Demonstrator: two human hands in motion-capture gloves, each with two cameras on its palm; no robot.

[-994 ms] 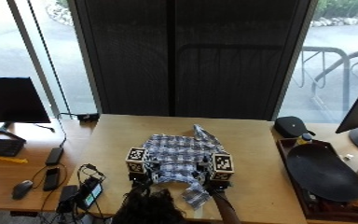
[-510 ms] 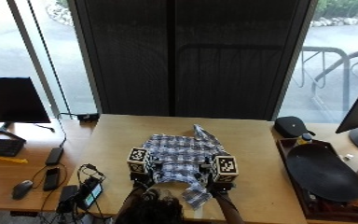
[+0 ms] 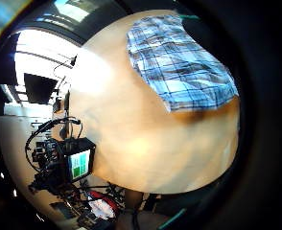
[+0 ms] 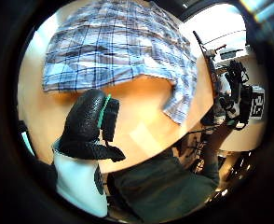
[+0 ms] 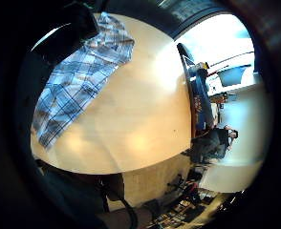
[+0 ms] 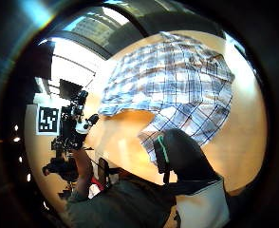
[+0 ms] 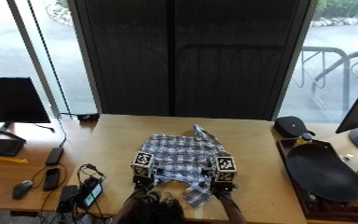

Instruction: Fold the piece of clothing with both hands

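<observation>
Lying rumpled at the middle of the wooden desk (image 7: 253,140), a blue-and-white plaid shirt (image 7: 182,156) sat just ahead of the person in the outside view, both hands low at its near edge and largely hidden. The left thumb side palm view showed the left hand (image 4: 92,123) over bare desk beside the shirt's hem, thumb loosely bent and holding nothing. The right thumb side palm view showed the right hand (image 6: 177,156) over a trailing flap, contact unclear.
</observation>
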